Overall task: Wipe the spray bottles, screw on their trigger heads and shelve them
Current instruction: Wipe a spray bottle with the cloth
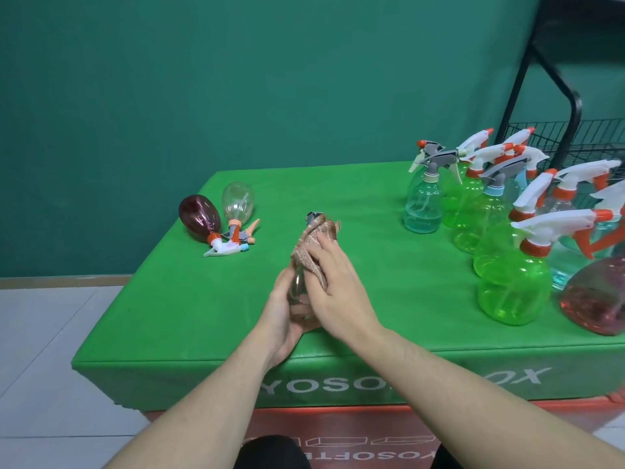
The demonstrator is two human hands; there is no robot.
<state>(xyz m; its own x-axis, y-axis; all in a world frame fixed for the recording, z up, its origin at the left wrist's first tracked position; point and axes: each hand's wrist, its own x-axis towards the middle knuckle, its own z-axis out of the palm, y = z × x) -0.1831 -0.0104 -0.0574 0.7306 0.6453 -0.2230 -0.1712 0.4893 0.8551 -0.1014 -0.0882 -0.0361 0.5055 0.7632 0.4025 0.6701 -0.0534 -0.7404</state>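
Clear bottle (297,286) gripped in left hand (282,319); right hand (333,286) presses cloth (313,252) (patterned) flat on it.

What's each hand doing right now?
Left hand: grips the clear bottle from below.
Right hand: presses the cloth against it, fingers fairly straight.

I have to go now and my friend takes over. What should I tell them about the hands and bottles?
Left hand holds a clear plastic spray bottle over the green table. Right hand presses a brownish patterned cloth on it, mid-wipe.
Lying at the far left, heads on: a dark red bottle and a clear bottle.
Standing at right, heads on: the green, blue and red bottles.
Left: finish wiping, then shelve; the black wire rack is at far right.
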